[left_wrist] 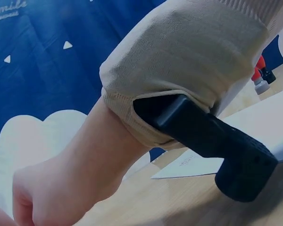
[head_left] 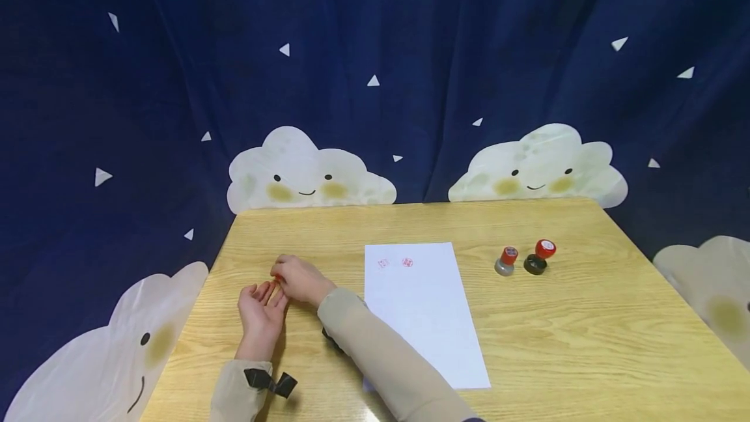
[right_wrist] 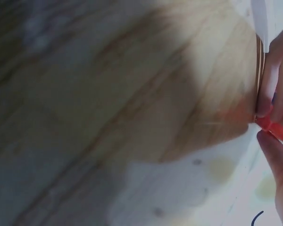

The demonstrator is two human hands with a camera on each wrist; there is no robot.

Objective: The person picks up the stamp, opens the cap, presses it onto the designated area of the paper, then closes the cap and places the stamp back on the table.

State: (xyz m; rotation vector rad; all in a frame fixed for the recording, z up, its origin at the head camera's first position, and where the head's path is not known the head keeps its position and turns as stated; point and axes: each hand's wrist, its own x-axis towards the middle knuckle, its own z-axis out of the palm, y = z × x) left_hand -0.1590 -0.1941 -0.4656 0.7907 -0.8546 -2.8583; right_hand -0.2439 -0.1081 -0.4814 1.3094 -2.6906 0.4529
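Observation:
In the head view my left hand (head_left: 263,294) lies palm up on the wooden table (head_left: 586,331), fingers relaxed and holding nothing. My right hand (head_left: 281,277) reaches across just above it and pinches a small red object (head_left: 276,277) over the left fingertips. The right wrist view shows the same red object (right_wrist: 272,126) pinched between fingertips (right_wrist: 266,94) at the frame's right edge. My right sleeve (left_wrist: 188,56) and its black wrist mount (left_wrist: 217,146) fill the left wrist view.
A white sheet of paper (head_left: 424,318) with two small red prints (head_left: 395,262) lies in the middle of the table. Two red-topped stamps (head_left: 506,260) (head_left: 540,256) stand to its right. A dark blue curtain (head_left: 375,70) with cloud shapes hangs behind the table.

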